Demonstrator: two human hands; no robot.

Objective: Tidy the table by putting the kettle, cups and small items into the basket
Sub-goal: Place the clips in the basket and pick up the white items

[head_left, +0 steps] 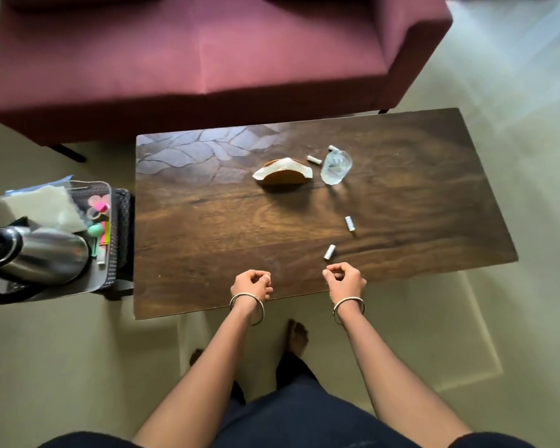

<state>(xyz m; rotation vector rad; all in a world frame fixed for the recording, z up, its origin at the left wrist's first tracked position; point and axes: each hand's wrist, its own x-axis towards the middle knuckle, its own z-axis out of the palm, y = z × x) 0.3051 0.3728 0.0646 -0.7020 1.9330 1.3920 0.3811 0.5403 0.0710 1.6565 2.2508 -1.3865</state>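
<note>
A steel kettle (pixel 42 253) lies in the clear basket (pixel 105 189) on the floor left of the wooden table (pixel 207 227), beside coloured small items (pixel 99 218) and a plastic bag. On the table stand a clear glass cup (pixel 336 167) and a wooden napkin holder (pixel 284 174). Small white cylinders lie scattered: two by the cup (pixel 314 160), one mid-right (pixel 349 223), one near the front (pixel 329 252). My left hand (pixel 252 283) and my right hand (pixel 345 279) rest over the table's front edge, both with fingers curled and nothing visible in them. The nearest cylinder lies just beyond my right hand.
A maroon sofa (pixel 207 53) stands behind the table. The basket rests against a dark mesh object (pixel 123 234) at the table's left end. Pale floor surrounds the table, and my bare feet (pixel 296 334) are below its front edge.
</note>
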